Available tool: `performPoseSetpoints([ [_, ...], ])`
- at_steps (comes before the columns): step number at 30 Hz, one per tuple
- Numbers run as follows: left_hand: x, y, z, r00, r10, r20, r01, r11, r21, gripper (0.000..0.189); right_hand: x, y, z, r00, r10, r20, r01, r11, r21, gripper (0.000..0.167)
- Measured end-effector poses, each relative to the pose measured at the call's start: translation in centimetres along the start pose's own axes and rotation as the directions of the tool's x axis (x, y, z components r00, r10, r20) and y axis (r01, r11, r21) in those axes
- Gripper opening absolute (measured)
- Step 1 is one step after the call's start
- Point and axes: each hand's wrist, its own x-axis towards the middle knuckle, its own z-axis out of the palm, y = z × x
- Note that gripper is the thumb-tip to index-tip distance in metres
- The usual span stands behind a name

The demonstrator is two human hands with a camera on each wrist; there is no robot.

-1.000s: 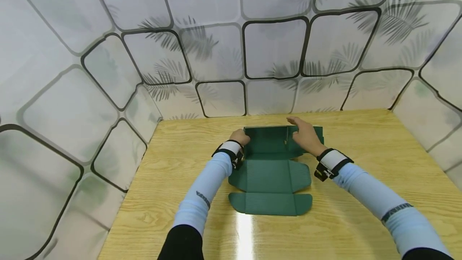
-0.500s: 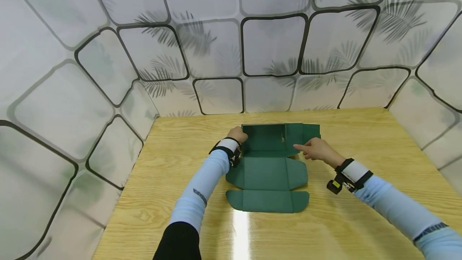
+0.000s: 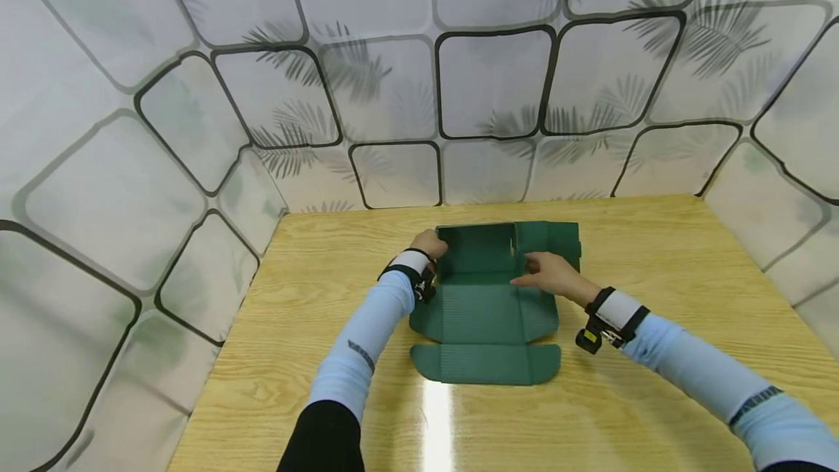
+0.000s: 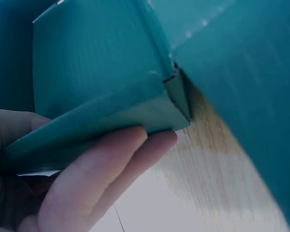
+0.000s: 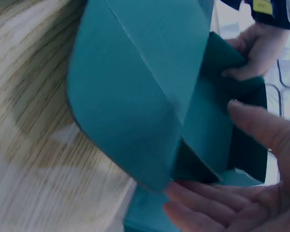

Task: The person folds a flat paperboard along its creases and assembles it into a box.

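A green cardboard box [image 3: 481, 315] lies partly folded on the table, its back part raised into walls and its front panels flat. My left hand [image 3: 430, 244] grips the raised left wall; in the left wrist view the fingers [image 4: 99, 176] lie along its outer face, with the thumb on the inner side. My right hand [image 3: 557, 274] is at the box's right side. In the right wrist view, its fingertips [image 5: 176, 193] are by the flap's corner [image 5: 154, 179], with thumb and fingers spread apart. The right side panel [image 3: 560, 239] still sticks outward.
The box rests on a wood-grain table [image 3: 328, 297]. Behind and to the left hangs a pale patterned curtain [image 3: 393, 93]. Both wrists wear straps with small cameras, the right camera [image 3: 588, 341] hanging below its strap.
My right hand has come down from the raised right wall, moved out to the right, then come back left over the box's fold. The right side panel now leans outward. My left hand keeps its grip.
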Motion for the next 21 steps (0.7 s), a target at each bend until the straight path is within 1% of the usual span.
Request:
performPoseSetpoints([
  [1,-0.3,0.0,-0.2,1.000,0.004,0.001,-0.004,1.000,-0.017,0.013,0.1,-0.2,0.1,1.000,-0.016,0.008,0.016,1.000,-0.009,0.081],
  [3,0.1,-0.4,-0.5,1.000,-0.012,0.027,0.014,0.997,-0.075,0.013,0.2,-0.6,0.3,0.999,-0.045,0.020,0.046,0.998,-0.044,0.086],
  [4,0.2,-0.6,-0.7,0.999,-0.008,0.032,0.011,0.995,-0.102,0.020,0.2,-0.8,0.4,0.998,-0.058,0.025,0.060,0.996,-0.068,0.089],
  [5,1.5,-1.4,-0.5,0.999,0.016,0.030,-0.012,0.992,-0.127,0.027,0.2,-1.0,0.4,0.997,-0.077,0.030,0.080,0.992,-0.101,0.091],
  [7,4.1,-2.6,-0.2,0.999,-0.003,0.054,0.011,0.987,-0.162,0.041,0.1,-1.3,0.5,0.993,-0.117,0.034,0.121,0.979,-0.163,0.093],
  [8,5.1,-2.9,0.0,0.998,-0.020,0.055,0.028,0.988,-0.149,0.044,0.0,-1.5,0.5,0.990,-0.134,0.034,0.138,0.971,-0.195,0.094],
  [9,6.7,-3.7,0.3,0.999,-0.006,0.054,0.014,0.988,-0.157,0.048,0.0,-1.6,0.6,0.988,-0.149,0.032,0.152,0.964,-0.216,0.094],
  [10,7.8,-4.3,0.6,0.999,0.013,0.051,-0.005,0.987,-0.163,0.051,-0.1,-1.6,0.6,0.986,-0.165,0.031,0.167,0.956,-0.242,0.094],
  [11,8.5,-4.4,0.7,0.998,0.005,0.061,0.006,0.985,-0.171,0.050,-0.1,-1.7,0.7,0.984,-0.178,0.029,0.180,0.948,-0.262,0.093],
  [12,8.0,-4.0,0.4,0.997,-0.020,0.075,0.032,0.985,-0.167,0.049,-0.1,-1.8,0.7,0.981,-0.193,0.029,0.194,0.941,-0.277,0.092],
  [13,7.3,-3.5,0.1,0.997,-0.018,0.071,0.029,0.987,-0.157,0.048,-0.1,-1.8,0.8,0.978,-0.205,0.029,0.205,0.936,-0.286,0.091],
  [14,6.3,-2.8,-0.3,0.998,-0.012,0.061,0.020,0.990,-0.141,0.046,-0.1,-1.8,0.8,0.974,-0.223,0.034,0.223,0.929,-0.294,0.089],
  [15,5.3,-2.3,-0.8,0.998,-0.003,0.069,0.014,0.989,-0.149,0.042,-0.1,-1.8,0.8,0.970,-0.238,0.042,0.239,0.924,-0.300,0.088],
  [17,1.8,-0.4,-2.0,0.998,-0.009,0.070,0.017,0.992,-0.126,0.025,-0.1,-1.8,0.8,0.957,-0.285,0.062,0.290,0.903,-0.316,0.085],
  [18,0.6,0.2,-2.4,0.998,0.004,0.069,0.004,0.993,-0.117,0.019,0.0,-1.8,0.8,0.948,-0.312,0.070,0.318,0.894,-0.317,0.083],
  [20,-1.0,0.9,-2.9,0.998,0.019,0.063,-0.012,0.993,-0.115,0.013,0.1,-1.6,0.7,0.927,-0.368,0.073,0.372,0.874,-0.313,0.078],
  [21,-1.5,1.1,-3.2,0.997,0.028,0.065,-0.020,0.992,-0.123,0.012,0.2,-1.5,0.6,0.919,-0.390,0.061,0.390,0.870,-0.303,0.074],
])
